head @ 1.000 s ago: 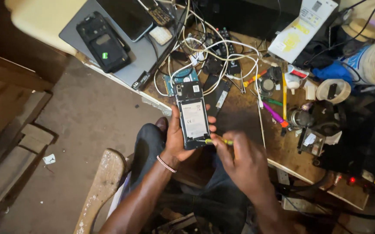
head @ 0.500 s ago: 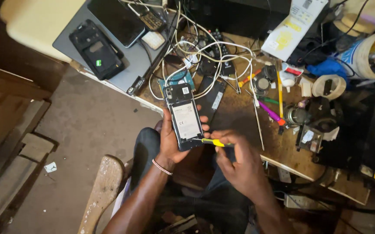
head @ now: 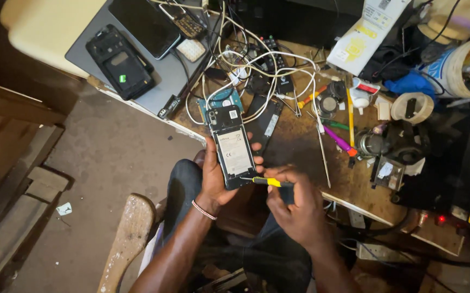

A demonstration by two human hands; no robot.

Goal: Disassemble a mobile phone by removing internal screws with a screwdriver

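Observation:
My left hand (head: 211, 173) grips an opened phone (head: 232, 145) with its back cover off, battery and boards showing, held upright over my lap at the table's edge. My right hand (head: 294, 203) pinches a small yellow-handled screwdriver (head: 264, 181), whose tip touches the lower right corner of the phone. A beaded band circles my left wrist.
The cluttered wooden workbench (head: 300, 146) carries white cables (head: 256, 65), phone parts, pens, a tape roll (head: 411, 107) and a grey laptop (head: 164, 76) with a black phone shell (head: 120, 62) on it. A wooden plank (head: 126, 233) stands by my left leg on the concrete floor.
The phone and both hands stay together with the screwdriver at the phone's lower edge; the view has shifted slightly, and the right hand has turned a little on the screwdriver.

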